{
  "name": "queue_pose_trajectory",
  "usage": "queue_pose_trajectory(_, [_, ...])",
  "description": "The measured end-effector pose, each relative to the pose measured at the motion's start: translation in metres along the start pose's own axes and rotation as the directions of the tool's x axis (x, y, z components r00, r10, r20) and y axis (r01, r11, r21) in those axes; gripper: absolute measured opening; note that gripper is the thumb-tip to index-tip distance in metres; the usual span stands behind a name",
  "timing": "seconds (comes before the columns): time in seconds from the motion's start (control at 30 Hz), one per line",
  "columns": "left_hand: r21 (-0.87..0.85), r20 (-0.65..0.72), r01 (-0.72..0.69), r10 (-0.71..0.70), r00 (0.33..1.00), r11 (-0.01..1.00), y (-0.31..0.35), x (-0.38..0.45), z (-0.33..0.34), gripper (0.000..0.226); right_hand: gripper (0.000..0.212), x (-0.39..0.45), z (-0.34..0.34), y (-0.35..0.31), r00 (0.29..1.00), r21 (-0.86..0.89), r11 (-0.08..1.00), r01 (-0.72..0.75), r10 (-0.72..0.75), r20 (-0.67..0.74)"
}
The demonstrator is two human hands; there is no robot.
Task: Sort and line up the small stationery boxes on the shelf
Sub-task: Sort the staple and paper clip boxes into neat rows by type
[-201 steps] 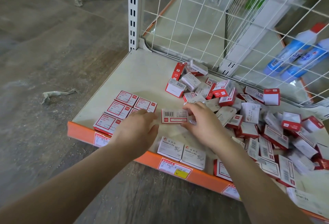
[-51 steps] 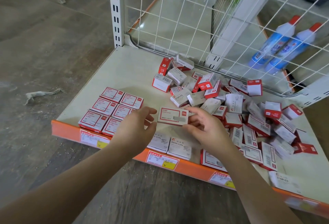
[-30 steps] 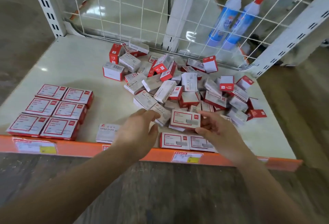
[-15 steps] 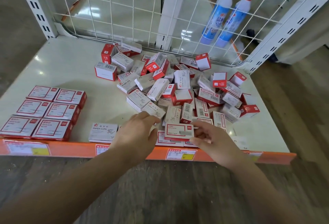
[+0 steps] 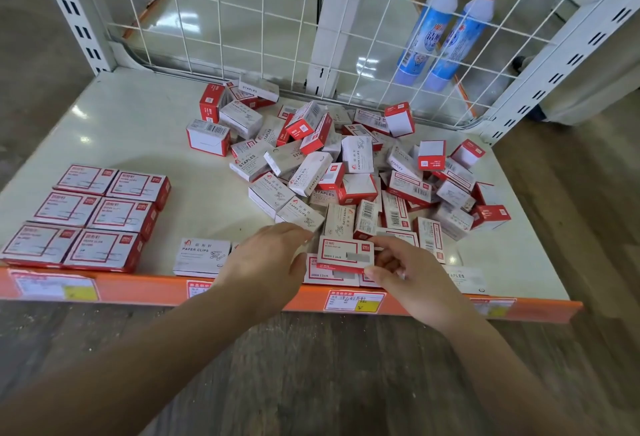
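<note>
- Since half a second earlier, the red-bordered box (image 5: 345, 252) sits a touch lower over the front row, with both hands nearly where they were; compared with the oldest frame, the view has swung to face the shelf squarely.
- Right hand (image 5: 408, 273), lower centre-right of the frame, pinches that box at its right end; its fingers (image 5: 388, 245) curl over the top edge and the thumb sits beneath.
- Left hand (image 5: 266, 262), lower centre, rests beside the box's left end with fingers relaxed and gripping nothing that shows.
- Held box lies on top of similar boxes (image 5: 329, 273) lined along the orange front lip (image 5: 138, 292) of the shelf (image 5: 138, 124).
- Just left of the left hand, a white paper-clip box (image 5: 201, 257) lies flat at the lip.
- Six red-bordered boxes (image 5: 86, 214) form a neat block at the frame's left.
- Loose pile of boxes (image 5: 346, 165) fills the centre and right.
- Behind the wire grid (image 5: 242, 20), upper right, two blue bottles (image 5: 446, 27) stand.
</note>
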State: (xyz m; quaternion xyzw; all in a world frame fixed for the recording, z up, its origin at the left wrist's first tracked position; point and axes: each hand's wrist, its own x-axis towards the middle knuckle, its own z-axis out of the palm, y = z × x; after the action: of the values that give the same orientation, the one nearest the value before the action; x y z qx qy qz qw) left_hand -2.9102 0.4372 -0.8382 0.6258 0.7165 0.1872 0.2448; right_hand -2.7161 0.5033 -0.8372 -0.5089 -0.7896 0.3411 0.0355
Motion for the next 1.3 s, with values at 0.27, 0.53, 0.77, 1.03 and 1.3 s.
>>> queue_pose_trajectory(0.27, [-0.021, 0.016, -0.042, 0.042, 0.999, 0.999, -0.002, -0.004, -0.004, 0.033, 0.032, -0.003, 0.0, -0.001, 0.998, -0.013, 0.999, 0.039, -0.039, 0.049])
queue_pose_trajectory(0.53, [0.035, 0.092, -0.087, 0.083, 0.992, 0.996, 0.003, -0.006, -0.006, 0.043, 0.033, -0.003, 0.002, -0.009, 0.996, -0.065, 0.997, 0.047, -0.041, 0.084])
queue_pose_trajectory(0.77, [0.151, 0.176, -0.105, 0.077, 0.981, 0.983, 0.005, -0.002, -0.007, 0.049, 0.038, 0.0, 0.001, -0.014, 0.991, -0.091, 0.995, 0.049, -0.037, 0.129])
queue_pose_trajectory(1.03, [0.163, 0.176, -0.105, 0.076, 0.982, 0.981, 0.008, -0.003, -0.007, 0.047, 0.039, 0.001, -0.002, -0.017, 0.988, -0.076, 0.997, 0.029, -0.017, 0.152])
queue_pose_trajectory(1.3, [0.151, 0.175, -0.11, 0.083, 0.981, 0.982, 0.008, -0.004, -0.009, 0.047, 0.047, -0.001, -0.005, -0.014, 0.991, -0.071, 0.997, -0.017, 0.027, 0.13])
